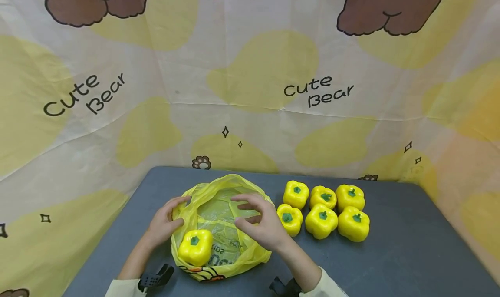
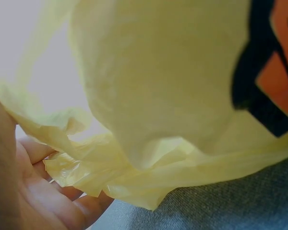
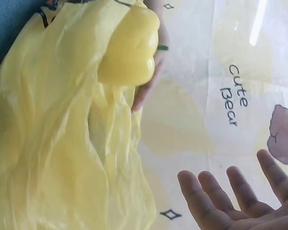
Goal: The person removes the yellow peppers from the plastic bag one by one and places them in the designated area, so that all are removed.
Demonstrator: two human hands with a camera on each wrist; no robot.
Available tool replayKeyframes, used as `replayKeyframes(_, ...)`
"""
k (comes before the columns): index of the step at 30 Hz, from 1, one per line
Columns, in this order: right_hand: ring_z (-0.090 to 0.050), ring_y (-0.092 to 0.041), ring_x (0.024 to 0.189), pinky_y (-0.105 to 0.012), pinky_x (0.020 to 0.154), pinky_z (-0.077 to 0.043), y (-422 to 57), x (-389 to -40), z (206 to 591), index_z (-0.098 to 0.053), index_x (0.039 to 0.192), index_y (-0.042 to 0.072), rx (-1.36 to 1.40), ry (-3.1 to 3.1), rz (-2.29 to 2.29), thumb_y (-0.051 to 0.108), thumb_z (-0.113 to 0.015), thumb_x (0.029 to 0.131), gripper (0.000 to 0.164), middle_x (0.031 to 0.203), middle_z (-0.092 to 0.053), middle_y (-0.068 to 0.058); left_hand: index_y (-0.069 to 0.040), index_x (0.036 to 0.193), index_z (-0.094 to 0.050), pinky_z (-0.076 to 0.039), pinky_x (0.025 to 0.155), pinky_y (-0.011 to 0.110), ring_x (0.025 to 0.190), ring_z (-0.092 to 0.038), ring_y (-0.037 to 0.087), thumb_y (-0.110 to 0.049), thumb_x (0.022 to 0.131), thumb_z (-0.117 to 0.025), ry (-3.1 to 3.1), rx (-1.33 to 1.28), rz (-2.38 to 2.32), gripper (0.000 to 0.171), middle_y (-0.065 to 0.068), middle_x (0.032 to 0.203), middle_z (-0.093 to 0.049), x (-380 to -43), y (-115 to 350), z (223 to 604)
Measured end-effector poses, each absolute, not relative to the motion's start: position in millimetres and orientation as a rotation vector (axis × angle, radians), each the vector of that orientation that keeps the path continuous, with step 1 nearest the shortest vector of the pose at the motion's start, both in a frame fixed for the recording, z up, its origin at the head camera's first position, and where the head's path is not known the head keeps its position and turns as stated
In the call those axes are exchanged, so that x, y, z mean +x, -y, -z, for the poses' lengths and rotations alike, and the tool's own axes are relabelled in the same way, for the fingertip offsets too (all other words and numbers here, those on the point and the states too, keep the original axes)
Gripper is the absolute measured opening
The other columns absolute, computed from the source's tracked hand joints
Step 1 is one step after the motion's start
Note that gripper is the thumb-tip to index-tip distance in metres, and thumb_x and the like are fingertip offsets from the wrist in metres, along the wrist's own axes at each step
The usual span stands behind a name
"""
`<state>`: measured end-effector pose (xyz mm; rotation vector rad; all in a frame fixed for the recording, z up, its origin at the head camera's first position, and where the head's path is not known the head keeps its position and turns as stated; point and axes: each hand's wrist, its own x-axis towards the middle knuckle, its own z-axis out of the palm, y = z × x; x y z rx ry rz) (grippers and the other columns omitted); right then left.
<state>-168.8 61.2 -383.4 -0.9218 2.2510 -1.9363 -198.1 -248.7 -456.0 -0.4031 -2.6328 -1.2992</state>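
A thin yellow plastic bag (image 1: 254, 255) sits on the table with its mouth spread wide. One yellow bell pepper (image 1: 195, 247) with a green stem lies at the near left of that mouth. My left hand (image 1: 162, 223) touches the bag's left side, its fingers loosely bent against the film. In the left wrist view, the crumpled plastic (image 2: 105, 167) covers some of the fingertips. Over the bag's right half hovers my right hand (image 1: 261, 222), holding nothing. Spread fingers of the right hand (image 3: 245, 211) show beside the bag in the right wrist view.
Several yellow bell peppers (image 1: 321, 221) stand in two rows right of the bag, close to my right hand. The dark grey table (image 1: 406, 245) reaches back to a printed cloth backdrop (image 1: 250, 71). A black wrist strap (image 1: 156, 277) sits at my left cuff.
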Motion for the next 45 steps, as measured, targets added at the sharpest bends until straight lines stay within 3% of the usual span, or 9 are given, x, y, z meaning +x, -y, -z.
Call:
replayKeyframes(13,-0.058,-0.027,0.114,-0.029,0.08,-0.054,-22.6,-165.1,400.1,-0.063,0.124,0.026,-0.867,-2.175,1.879,0.026,-0.065,0.088,0.036,0.128,-0.057,-0.001,-0.001,0.132,-0.055,-0.044,0.085,0.018,0.129,-0.043,0.038,0.007,0.076,-0.058,2.626,-0.405,1.324,0.057,0.021,0.14,-0.048,-198.6,249.7,458.2)
replayKeyframes(19,-0.057,-0.025,0.114,-0.035,0.08,-0.054,-10.9,-164.4,411.9,-0.064,0.123,0.028,-0.872,-2.171,1.77,0.024,-0.068,0.085,0.038,0.129,-0.058,0.0,-0.001,0.131,-0.056,-0.044,0.084,0.016,0.127,-0.044,0.038,0.008,0.077,-0.058,2.61,-0.428,1.331,0.056,0.022,0.139,-0.049,-198.5,250.6,459.9)
replayKeyframes(27,-0.053,-0.013,0.121,-0.034,0.098,-0.047,-0.4,-167.4,425.7,-0.063,0.126,0.021,-0.967,-2.189,1.618,0.026,-0.072,0.083,0.045,0.131,-0.058,0.003,0.001,0.132,-0.054,-0.045,0.081,0.016,0.127,-0.042,0.04,0.009,0.077,-0.055,2.608,-0.443,1.337,0.056,0.023,0.139,-0.047,-199.2,251.0,462.0)
replayKeyframes(32,-0.052,-0.019,0.123,-0.032,0.097,-0.047,3.0,-168.6,430.9,-0.063,0.126,0.018,-0.973,-2.195,1.599,0.026,-0.073,0.082,0.045,0.131,-0.058,0.003,0.001,0.132,-0.054,-0.046,0.08,0.017,0.126,-0.043,0.04,0.009,0.077,-0.055,2.602,-0.443,1.347,0.056,0.023,0.14,-0.046,-199.8,250.6,462.6)
replayKeyframes(45,-0.053,-0.008,0.116,-0.029,0.094,-0.049,5.4,-170.9,437.9,-0.065,0.123,0.018,-1.013,-2.258,1.556,0.028,-0.075,0.08,0.046,0.126,-0.061,0.002,0.0,0.133,-0.053,-0.048,0.078,0.018,0.123,-0.046,0.035,0.009,0.077,-0.057,2.594,-0.45,1.385,0.057,0.022,0.14,-0.046,-200.2,249.5,459.8)
